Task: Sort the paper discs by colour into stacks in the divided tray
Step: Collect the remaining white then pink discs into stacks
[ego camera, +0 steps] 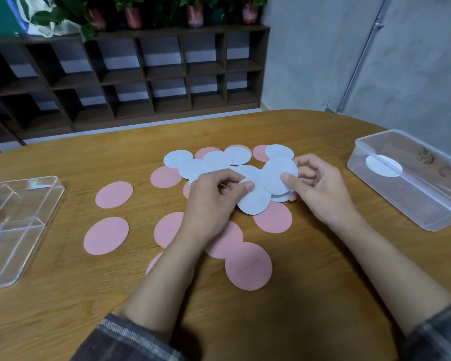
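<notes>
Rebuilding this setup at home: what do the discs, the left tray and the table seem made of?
Discs: thin matte paper or card, flat, no shine. Tray: clear rigid plastic, see-through with glints. Table: wood or wood-look laminate, visible grain, low sheen.

A single view is given, taken by a wide-angle camera worn on the head, above the near edge of the wooden table (310,256). It is aimed forward and down. The left hand (214,204), the right hand (320,188) and the white discs (254,204) held in them are framed close, at centre. The divided tray (24,225) is cut by the left border and the clear plastic box (406,194) by the right. A dark shelf unit (141,74) is seen far behind.
</notes>
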`<state>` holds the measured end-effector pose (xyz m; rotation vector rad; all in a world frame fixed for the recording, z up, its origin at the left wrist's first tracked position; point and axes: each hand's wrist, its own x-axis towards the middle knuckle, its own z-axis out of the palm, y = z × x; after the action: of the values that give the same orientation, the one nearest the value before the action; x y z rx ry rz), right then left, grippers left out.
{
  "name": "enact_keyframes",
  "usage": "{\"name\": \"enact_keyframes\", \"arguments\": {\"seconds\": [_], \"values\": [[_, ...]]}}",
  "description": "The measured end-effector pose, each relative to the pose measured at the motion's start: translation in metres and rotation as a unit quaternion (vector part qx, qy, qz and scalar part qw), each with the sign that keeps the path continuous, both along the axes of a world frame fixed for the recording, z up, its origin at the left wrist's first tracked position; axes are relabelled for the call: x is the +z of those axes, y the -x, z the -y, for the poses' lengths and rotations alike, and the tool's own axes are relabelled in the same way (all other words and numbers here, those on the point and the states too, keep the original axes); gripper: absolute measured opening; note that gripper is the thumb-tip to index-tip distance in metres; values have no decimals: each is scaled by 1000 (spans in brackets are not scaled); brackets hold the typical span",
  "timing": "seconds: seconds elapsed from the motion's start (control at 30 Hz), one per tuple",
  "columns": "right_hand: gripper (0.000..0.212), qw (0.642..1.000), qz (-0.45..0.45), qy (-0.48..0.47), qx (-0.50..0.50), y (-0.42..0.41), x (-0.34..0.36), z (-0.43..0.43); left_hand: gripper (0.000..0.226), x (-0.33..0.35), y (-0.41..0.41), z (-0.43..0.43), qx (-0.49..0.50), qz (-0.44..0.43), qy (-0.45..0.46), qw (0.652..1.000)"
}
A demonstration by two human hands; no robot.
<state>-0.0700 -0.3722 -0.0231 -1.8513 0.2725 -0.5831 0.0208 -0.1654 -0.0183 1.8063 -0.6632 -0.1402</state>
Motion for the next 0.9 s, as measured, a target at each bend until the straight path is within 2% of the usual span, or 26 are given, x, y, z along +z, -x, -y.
{"name": "enact_keyframes", "arguments": {"seconds": [0.3, 0.5, 0.6, 0.73, 0.8, 0.9], "values": [[14, 999, 12, 27, -33, 3, 3, -2, 9, 5, -5, -5, 36, -44, 97, 994], [21, 998, -3, 18, 58, 4, 5, -16, 4, 2, 10, 5, 45, -66, 82, 993], [24, 996, -4, 3, 92, 4, 6, -17, 10, 2, 16, 10, 75, -19, 61, 995], [17, 996, 8, 79, 42, 4, 6, -9, 14, -2, 16, 22, 75, 65, 18, 995], [16, 996, 9, 90, -13, 2, 2, 1, 19, -5, 16, 28, 40, 135, -48, 989], [18, 997, -2, 50, -66, 1, -3, 13, 23, -5, 19, 32, -72, 230, -165, 956]]}}
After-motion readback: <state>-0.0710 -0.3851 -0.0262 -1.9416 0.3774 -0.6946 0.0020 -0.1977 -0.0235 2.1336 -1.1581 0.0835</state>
